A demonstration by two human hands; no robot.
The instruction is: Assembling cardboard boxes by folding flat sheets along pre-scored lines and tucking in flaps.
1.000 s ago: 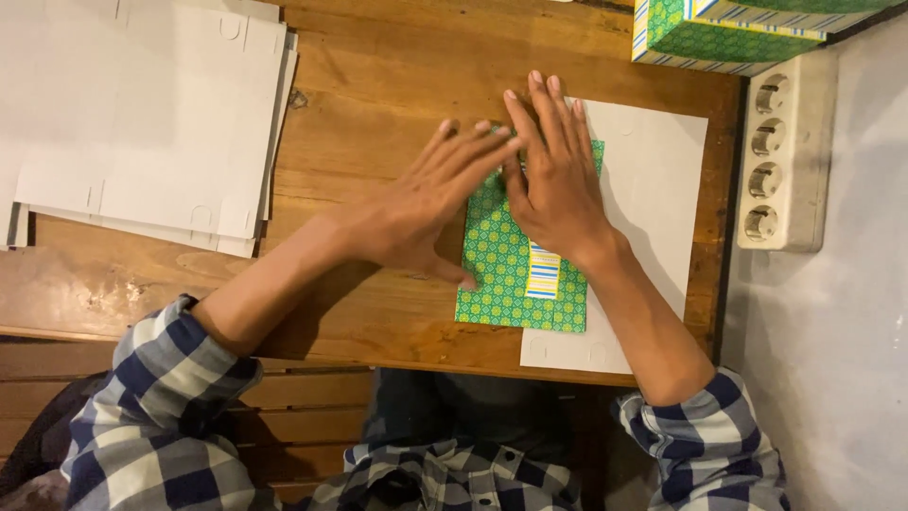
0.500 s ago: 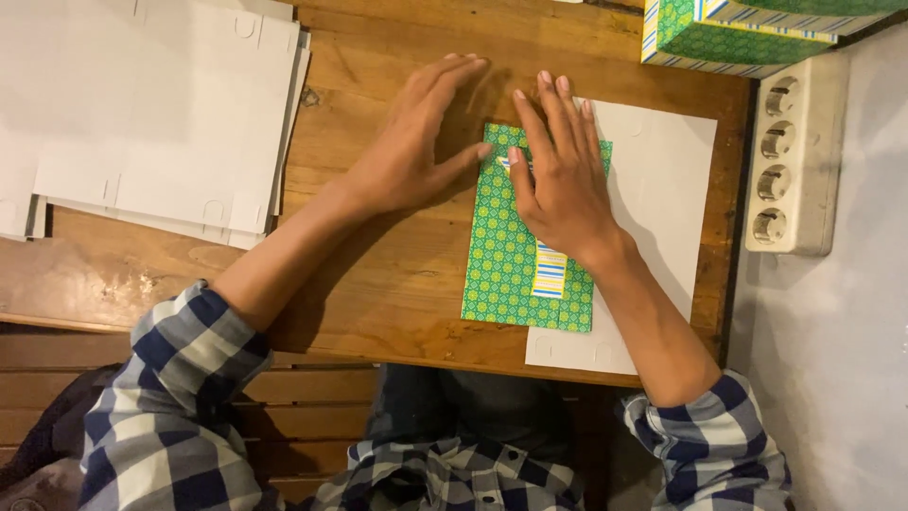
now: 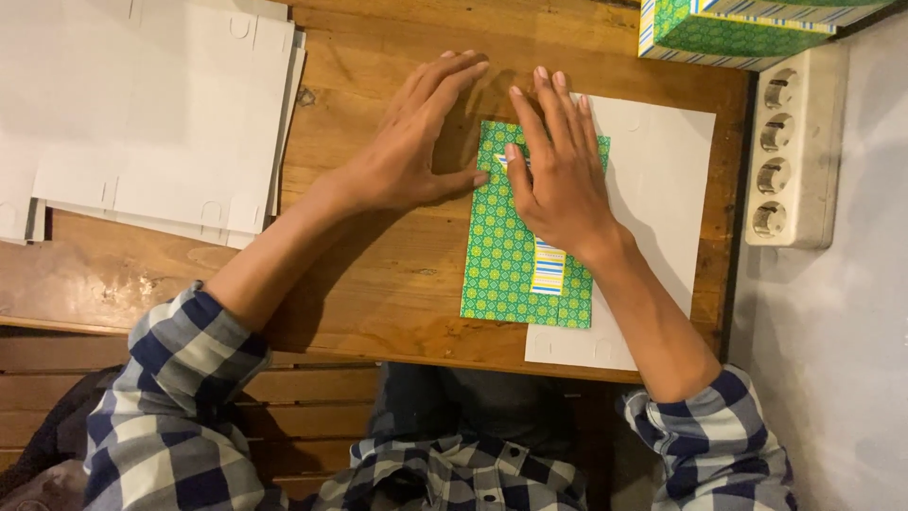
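A green patterned folded card flap [image 3: 501, 255] with a small striped strip lies over a white flat carton sheet [image 3: 662, 180] on the wooden table [image 3: 378, 293]. My right hand [image 3: 558, 180] lies flat on the green flap, fingers spread and pointing away from me. My left hand [image 3: 416, 151] rests flat on the wood just left of the flap, its thumb touching the flap's left edge. Neither hand grips anything.
A stack of white flat carton sheets [image 3: 142, 104] lies at the table's left. A finished green patterned box [image 3: 738, 28] stands at the far right corner. A white power strip [image 3: 790, 151] lies along the right edge.
My left hand slid off the green flap to the left and now lies on the wood. The green flap shows more fully. My right hand stayed pressing on it.
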